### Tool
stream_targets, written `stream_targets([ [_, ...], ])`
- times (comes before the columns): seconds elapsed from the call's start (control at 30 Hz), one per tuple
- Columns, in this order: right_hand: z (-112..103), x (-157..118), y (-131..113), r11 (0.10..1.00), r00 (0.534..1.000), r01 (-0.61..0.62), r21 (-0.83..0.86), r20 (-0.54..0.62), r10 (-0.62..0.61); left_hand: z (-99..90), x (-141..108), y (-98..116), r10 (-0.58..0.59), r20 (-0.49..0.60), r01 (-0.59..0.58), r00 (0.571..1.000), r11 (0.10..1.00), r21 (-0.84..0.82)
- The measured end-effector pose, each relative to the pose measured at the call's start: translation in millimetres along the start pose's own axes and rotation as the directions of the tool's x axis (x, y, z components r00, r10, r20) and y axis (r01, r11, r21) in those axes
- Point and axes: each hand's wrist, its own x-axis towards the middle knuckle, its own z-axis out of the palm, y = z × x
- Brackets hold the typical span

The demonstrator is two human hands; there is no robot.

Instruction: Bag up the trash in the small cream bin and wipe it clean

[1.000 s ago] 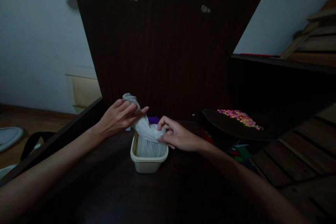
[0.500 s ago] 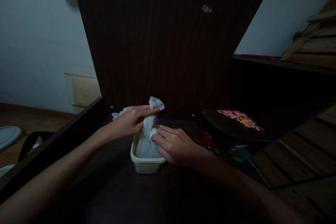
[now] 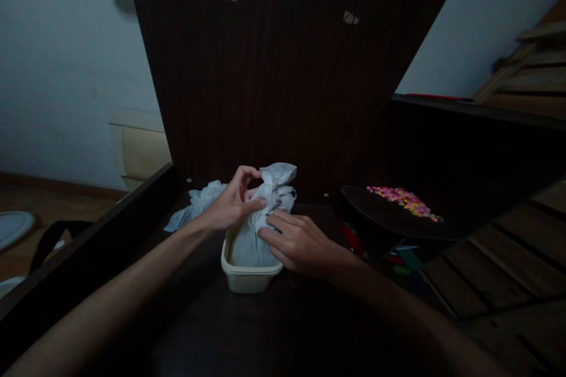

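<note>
White bag (image 3: 252, 248) sits in the tub (image 3: 251, 283), its top pinched by our left hand (image 3: 235, 201) and right hand (image 3: 301, 241), so we should squeeze softly.

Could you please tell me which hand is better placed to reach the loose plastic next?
Probably the left hand: it is beside the loose plastic; the right hand is by the tub's right side. Both hold the bag.

A dark tabletop (image 3: 207, 324) bears a pale tub (image 3: 252, 283) and a crumpled whitish plastic bag (image 3: 206, 197) near it.
</note>
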Motion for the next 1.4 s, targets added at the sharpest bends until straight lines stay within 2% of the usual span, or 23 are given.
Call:
stream_targets([
  [0.1, 0.8, -2.1, 0.9, 1.000, 0.999, -0.010, 0.000, -0.031, 0.010, 4.6, 0.8, -5.1, -0.052, -0.072, 0.049, 0.996, 0.998, -0.049],
  [0.2, 0.6, -2.1, 0.7, 1.000, 0.997, -0.022, 0.016, -0.070, 0.023, 6.2, 0.5, -1.3, -0.067, -0.081, 0.080, 0.994, 0.984, 0.162],
  [0.3, 1.6, -1.3, 2.0, 0.998, 0.992, -0.029, 0.055, -0.122, 0.035, 5.0, -1.3, 6.4, -0.058, 0.004, 0.053, 0.998, 0.930, 0.364],
  [0.47, 4.3, -0.2, 7.8, 0.974, 0.973, -0.039, 0.223, -0.214, 0.088, -4.9, -3.2, 16.6, -0.031, 0.240, -0.076, 0.970, 0.903, 0.423],
  [0.57, 2.6, 0.4, 9.4, 0.917, 0.966, -0.102, 0.385, -0.182, 0.183, -10.4, -3.3, 20.9, -0.040, 0.357, -0.132, 0.933, 0.886, 0.444],
  [0.63, 0.6, 1.1, 9.2, 0.854, 0.951, -0.193, 0.482, -0.123, 0.285, -11.3, -3.5, 22.9, -0.058, 0.384, -0.146, 0.922, 0.864, 0.482],
  [0.77, -2.2, 3.7, 8.2, 0.706, 0.899, -0.344, 0.619, 0.000, 0.439, -8.5, -4.2, 22.9, -0.034, 0.396, -0.200, 0.917, 0.822, 0.534],
  [0.9, -3.2, 7.3, 8.5, 0.624, 0.869, -0.370, 0.688, 0.019, 0.495, -5.7, -4.0, 20.8, -0.028, 0.396, -0.203, 0.918, 0.824, 0.529],
  [1.13, 0.0, 11.8, 11.3, 0.567, 0.843, -0.378, 0.732, 0.019, 0.538, -4.7, -3.2, 16.9, -0.011, 0.361, -0.188, 0.933, 0.839, 0.511],
  [1.3, 2.5, 14.8, 9.9, 0.604, 0.816, -0.422, 0.676, -0.006, 0.577, -5.0, -2.4, 13.2, -0.012, 0.343, -0.182, 0.939, 0.829, 0.528],
  [1.4, 1.3, 15.8, 10.0, 0.592, 0.796, -0.446, 0.672, -0.005, 0.605, -6.0, -2.0, 13.5, -0.033, 0.330, -0.165, 0.943, 0.816, 0.554],
])
